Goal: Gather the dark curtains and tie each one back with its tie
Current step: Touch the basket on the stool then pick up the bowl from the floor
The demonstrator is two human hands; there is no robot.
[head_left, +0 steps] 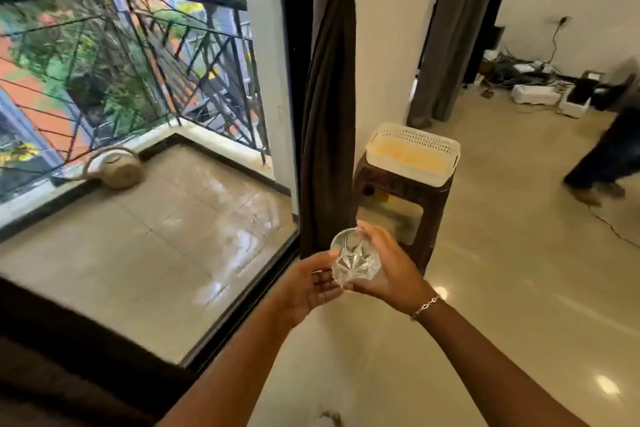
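Curtain [329, 97], dark brown, hangs gathered in a twisted column against the balcony door frame. Its top is cut off, and whether a tie binds it is hard to make out. A greyer curtain [457, 31] hangs farther right. Below, both hands grasp a cut glass [353, 262]: the left hand [310, 288] cups it and the right hand [393, 270] wraps its far side. A blurred person [609, 156] is cut off at the right.

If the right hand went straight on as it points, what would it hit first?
Probably the dark curtain, near its lower end, beyond the glass the right hand holds; depth is unclear.
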